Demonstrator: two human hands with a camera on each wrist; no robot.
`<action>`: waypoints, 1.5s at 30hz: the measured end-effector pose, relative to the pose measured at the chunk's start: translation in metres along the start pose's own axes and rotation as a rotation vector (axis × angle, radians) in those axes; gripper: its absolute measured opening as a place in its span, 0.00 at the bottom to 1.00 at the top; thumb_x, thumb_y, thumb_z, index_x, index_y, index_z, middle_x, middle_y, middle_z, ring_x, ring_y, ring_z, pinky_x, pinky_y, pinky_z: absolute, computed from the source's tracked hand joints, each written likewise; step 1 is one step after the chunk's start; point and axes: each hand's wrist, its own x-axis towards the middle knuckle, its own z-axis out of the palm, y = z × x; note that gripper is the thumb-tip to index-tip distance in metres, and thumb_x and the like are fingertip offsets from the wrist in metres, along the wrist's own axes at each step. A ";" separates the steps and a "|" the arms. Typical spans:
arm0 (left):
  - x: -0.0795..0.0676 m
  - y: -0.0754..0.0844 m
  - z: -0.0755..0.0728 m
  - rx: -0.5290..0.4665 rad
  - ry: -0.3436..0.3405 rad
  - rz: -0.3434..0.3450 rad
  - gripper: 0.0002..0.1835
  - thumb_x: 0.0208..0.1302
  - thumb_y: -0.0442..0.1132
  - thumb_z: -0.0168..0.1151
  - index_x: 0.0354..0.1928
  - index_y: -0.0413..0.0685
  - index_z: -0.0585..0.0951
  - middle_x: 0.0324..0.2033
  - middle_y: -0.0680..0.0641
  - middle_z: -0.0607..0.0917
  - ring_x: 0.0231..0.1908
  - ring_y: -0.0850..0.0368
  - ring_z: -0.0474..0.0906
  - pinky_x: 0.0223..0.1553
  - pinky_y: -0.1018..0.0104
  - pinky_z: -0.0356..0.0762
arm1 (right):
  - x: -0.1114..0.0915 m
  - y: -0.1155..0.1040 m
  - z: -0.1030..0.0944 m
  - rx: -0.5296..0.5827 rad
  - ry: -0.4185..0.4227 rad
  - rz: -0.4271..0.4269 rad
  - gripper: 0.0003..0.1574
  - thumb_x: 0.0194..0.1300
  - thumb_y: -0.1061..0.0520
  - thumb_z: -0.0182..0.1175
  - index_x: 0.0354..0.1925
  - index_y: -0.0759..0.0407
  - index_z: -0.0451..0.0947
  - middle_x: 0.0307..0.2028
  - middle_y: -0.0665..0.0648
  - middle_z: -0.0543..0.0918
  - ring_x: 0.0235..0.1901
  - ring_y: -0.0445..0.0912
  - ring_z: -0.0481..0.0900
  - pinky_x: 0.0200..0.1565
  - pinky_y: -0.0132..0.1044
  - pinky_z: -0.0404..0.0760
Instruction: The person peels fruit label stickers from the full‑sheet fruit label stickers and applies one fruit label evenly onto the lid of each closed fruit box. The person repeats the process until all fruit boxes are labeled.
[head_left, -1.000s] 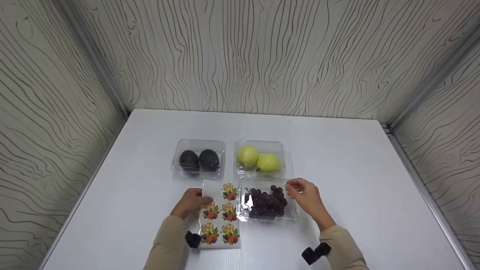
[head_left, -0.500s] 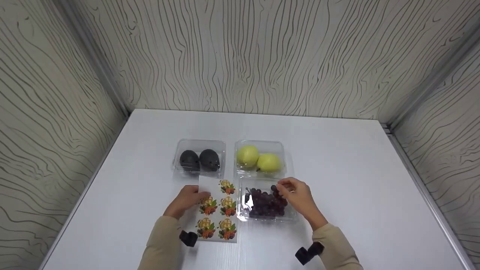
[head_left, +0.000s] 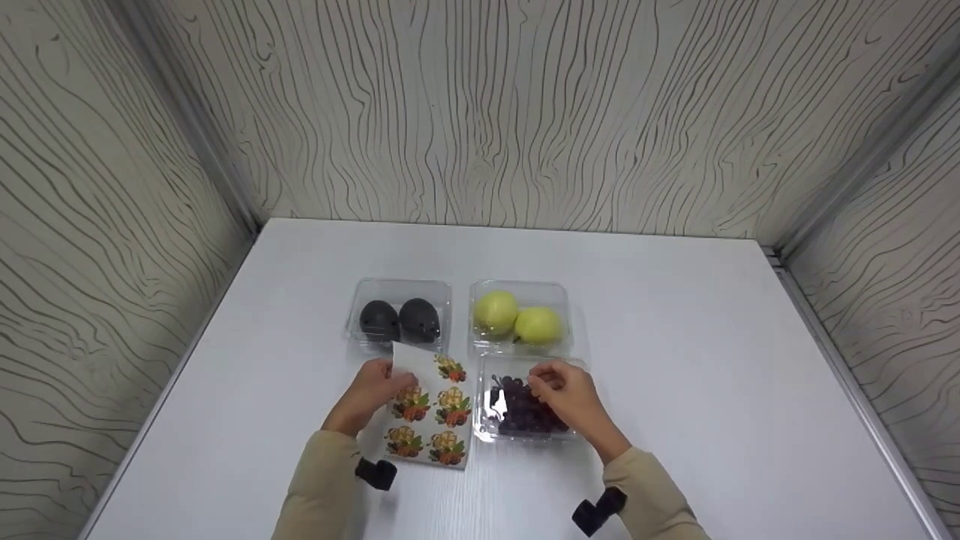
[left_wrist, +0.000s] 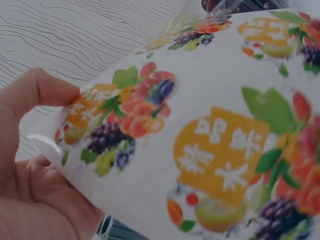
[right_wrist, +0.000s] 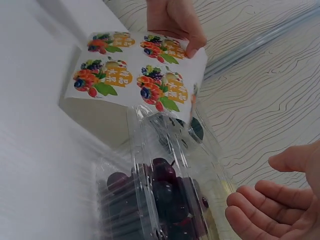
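Note:
My left hand (head_left: 365,396) pinches a white sheet of fruit stickers (head_left: 429,427) between thumb and fingers at its left edge. The sheet is raised off the table and bends, as the left wrist view shows; several printed fruit labels (left_wrist: 220,155) are on it. Over the right part of a clear plastic box (head_left: 486,433) holding dark red grapes (head_left: 517,412) hovers my right hand (head_left: 576,401). In the right wrist view its thumb and loosely bent fingers (right_wrist: 272,200) are apart, with nothing seen between them. Part of the grapes is hidden beneath it.
Behind the grapes stands a clear box (head_left: 517,285) with two yellow-green pears (head_left: 538,325). To its left is another clear box (head_left: 405,285) with two dark, avocado-like fruits (head_left: 418,319). Wood-patterned panels (head_left: 480,112) wall in the white table (head_left: 675,300).
The sticker sheet has risen and shifted away and slightly left with my left hand, its top now tilting. My right hand has moved left from the grape box's right edge to above the grapes.

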 end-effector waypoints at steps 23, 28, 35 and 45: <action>-0.009 0.021 0.011 -0.022 0.070 -0.009 0.17 0.52 0.44 0.73 0.39 0.39 0.83 0.33 0.47 0.88 0.33 0.59 0.81 0.40 0.68 0.78 | -0.002 -0.016 0.030 0.075 -0.031 -0.079 0.12 0.59 0.64 0.64 0.39 0.74 0.79 0.35 0.69 0.85 0.32 0.40 0.82 0.37 0.25 0.80; -0.007 0.023 0.016 -0.043 0.063 -0.006 0.17 0.54 0.44 0.70 0.40 0.38 0.84 0.32 0.46 0.89 0.32 0.60 0.83 0.40 0.69 0.79 | -0.003 -0.016 0.037 0.064 -0.039 -0.088 0.13 0.59 0.62 0.65 0.39 0.73 0.79 0.35 0.68 0.85 0.34 0.43 0.84 0.38 0.26 0.81; -0.010 0.029 0.021 -0.061 0.071 0.019 0.18 0.56 0.44 0.69 0.44 0.39 0.83 0.38 0.42 0.89 0.37 0.57 0.84 0.47 0.62 0.79 | -0.003 -0.020 0.042 0.118 0.005 -0.067 0.11 0.58 0.63 0.66 0.38 0.71 0.80 0.34 0.68 0.85 0.32 0.41 0.82 0.36 0.23 0.80; -0.014 0.034 0.023 -0.065 0.020 0.030 0.16 0.59 0.43 0.64 0.47 0.41 0.80 0.40 0.43 0.88 0.38 0.57 0.83 0.48 0.63 0.77 | -0.003 -0.028 0.045 0.181 0.043 -0.055 0.13 0.57 0.62 0.67 0.37 0.72 0.80 0.36 0.69 0.86 0.29 0.33 0.79 0.35 0.22 0.80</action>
